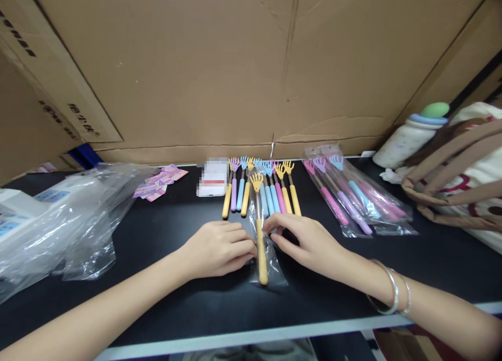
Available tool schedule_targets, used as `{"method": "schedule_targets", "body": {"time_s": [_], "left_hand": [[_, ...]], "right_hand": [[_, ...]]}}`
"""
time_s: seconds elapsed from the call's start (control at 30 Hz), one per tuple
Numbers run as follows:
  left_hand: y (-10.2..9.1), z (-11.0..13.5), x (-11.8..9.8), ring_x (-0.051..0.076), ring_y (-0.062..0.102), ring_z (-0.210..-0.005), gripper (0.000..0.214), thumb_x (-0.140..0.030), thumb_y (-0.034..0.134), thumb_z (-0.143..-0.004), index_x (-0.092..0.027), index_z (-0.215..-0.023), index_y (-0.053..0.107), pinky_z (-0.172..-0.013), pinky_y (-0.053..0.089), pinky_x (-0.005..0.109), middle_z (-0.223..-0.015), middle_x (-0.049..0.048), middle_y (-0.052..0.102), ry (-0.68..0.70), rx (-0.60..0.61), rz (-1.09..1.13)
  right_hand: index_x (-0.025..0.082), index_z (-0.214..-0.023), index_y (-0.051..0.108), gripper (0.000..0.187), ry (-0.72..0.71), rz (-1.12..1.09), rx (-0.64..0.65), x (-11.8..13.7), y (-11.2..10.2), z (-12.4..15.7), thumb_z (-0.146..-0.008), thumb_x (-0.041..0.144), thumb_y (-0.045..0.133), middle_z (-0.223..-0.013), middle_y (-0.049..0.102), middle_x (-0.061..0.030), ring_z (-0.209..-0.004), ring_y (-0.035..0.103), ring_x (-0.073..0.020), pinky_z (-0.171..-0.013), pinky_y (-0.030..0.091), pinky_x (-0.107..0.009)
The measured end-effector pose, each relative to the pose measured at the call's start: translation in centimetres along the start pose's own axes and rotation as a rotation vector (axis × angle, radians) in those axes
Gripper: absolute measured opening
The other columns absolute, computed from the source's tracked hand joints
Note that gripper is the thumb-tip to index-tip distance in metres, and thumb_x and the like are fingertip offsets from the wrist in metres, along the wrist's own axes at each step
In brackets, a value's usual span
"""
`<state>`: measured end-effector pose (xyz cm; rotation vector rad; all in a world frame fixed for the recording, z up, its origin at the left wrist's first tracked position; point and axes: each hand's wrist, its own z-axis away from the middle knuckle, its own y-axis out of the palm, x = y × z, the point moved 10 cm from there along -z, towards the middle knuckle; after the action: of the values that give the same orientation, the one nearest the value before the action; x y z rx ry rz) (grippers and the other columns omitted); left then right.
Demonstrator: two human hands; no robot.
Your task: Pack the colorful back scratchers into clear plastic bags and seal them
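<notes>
In the middle of the black table lies a yellow back scratcher (261, 251) inside a clear plastic bag (275, 272), its claw end pointing away from me. My left hand (221, 248) is at the bag's left side, fingers curled closed against its edge. On the other side, my right hand (304, 238) pinches at the bag's right edge beside the handle, fingertips close together. Just beyond, several loose back scratchers (241, 194) in yellow, purple, blue and pink form a row, claws toward the cardboard.
To the right lie bagged back scratchers (355, 207), a white bottle (410, 139) and a cloth bag (470, 188). Leftward are a phone (212, 178), pink-purple cards (160, 182) and large clear plastic bags (90, 230). A cardboard wall (219, 73) closes off the back.
</notes>
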<state>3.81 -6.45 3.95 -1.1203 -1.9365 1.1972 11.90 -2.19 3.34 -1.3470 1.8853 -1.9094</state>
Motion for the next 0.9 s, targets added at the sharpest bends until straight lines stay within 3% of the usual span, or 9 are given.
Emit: {"method": "schedule_targets", "body": {"time_s": [0.1,0.23,0.4,0.53,0.63,0.77,0.9], "left_hand": [[0.0,0.0,0.1,0.012,0.062,-0.071,0.027,-0.023,0.038,-0.094,-0.019,-0.082,0.062,-0.064,0.046,0.022,-0.076,0.0010,0.065,-0.007,0.001,0.019],[-0.2,0.1,0.1,0.013,0.061,-0.069,0.024,-0.020,0.041,-0.091,-0.019,-0.079,0.063,-0.061,0.047,0.023,-0.075,0.0012,0.066,-0.003,-0.022,0.047],[-0.9,0.4,-0.2,0.012,0.063,-0.070,0.025,-0.016,0.041,-0.088,-0.019,-0.076,0.063,-0.065,0.050,0.020,-0.072,0.0022,0.066,0.036,-0.082,0.054],[-1.5,0.6,0.7,0.011,0.064,-0.070,0.020,-0.014,0.045,-0.086,-0.019,-0.082,0.065,-0.061,0.049,0.019,-0.083,0.0014,0.070,-0.033,-0.142,0.159],[-1.5,0.6,0.9,0.010,0.065,-0.079,0.023,-0.012,0.046,-0.087,-0.021,-0.094,0.065,-0.067,0.050,0.018,-0.095,0.0005,0.070,-0.067,-0.145,0.241],[-1.4,0.4,0.5,0.010,0.065,-0.086,0.029,-0.011,0.044,-0.087,-0.024,-0.103,0.064,-0.071,0.050,0.017,-0.103,0.0004,0.069,-0.051,-0.143,0.261],[-1.3,0.5,-0.1,0.010,0.065,-0.091,0.033,-0.008,0.043,-0.086,-0.024,-0.107,0.062,-0.072,0.051,0.017,-0.107,-0.0003,0.068,0.013,-0.141,0.200]], "right_hand": [[0.023,-0.106,0.060,0.022,-0.025,-0.080,0.010,0.1,0.4,0.0,-0.091,0.021,0.044,-0.104,0.066,-0.0036,-0.094,0.061,-0.0171,-0.082,0.045,-0.030],[0.020,-0.105,0.062,0.022,-0.009,-0.211,0.049,0.4,0.7,-0.1,-0.089,0.019,0.047,-0.099,0.067,-0.0044,-0.091,0.061,-0.0169,-0.083,0.047,-0.030],[0.018,-0.112,0.058,0.025,0.039,-0.542,0.113,0.7,1.5,-0.2,-0.087,0.022,0.052,-0.105,0.065,-0.0050,-0.098,0.061,-0.0158,-0.090,0.047,-0.032],[0.018,-0.110,0.057,0.025,0.186,-0.897,0.157,-0.6,2.6,-0.3,-0.086,0.027,0.052,-0.110,0.063,-0.0057,-0.102,0.060,-0.0157,-0.093,0.046,-0.033],[0.018,-0.101,0.059,0.019,0.311,-1.045,0.151,-1.9,3.2,-0.3,-0.085,0.028,0.055,-0.104,0.061,-0.0033,-0.097,0.061,-0.0143,-0.088,0.048,-0.029],[0.018,-0.099,0.055,0.022,0.338,-1.117,0.215,-2.0,4.0,-0.1,-0.084,0.035,0.059,-0.092,0.057,-0.0009,-0.083,0.062,-0.0129,-0.077,0.050,-0.028],[0.019,-0.098,0.052,0.029,0.276,-1.071,0.275,-1.4,4.3,-0.1,-0.080,0.039,0.063,-0.097,0.053,-0.0016,-0.081,0.060,-0.0128,-0.074,0.051,-0.029]]}}
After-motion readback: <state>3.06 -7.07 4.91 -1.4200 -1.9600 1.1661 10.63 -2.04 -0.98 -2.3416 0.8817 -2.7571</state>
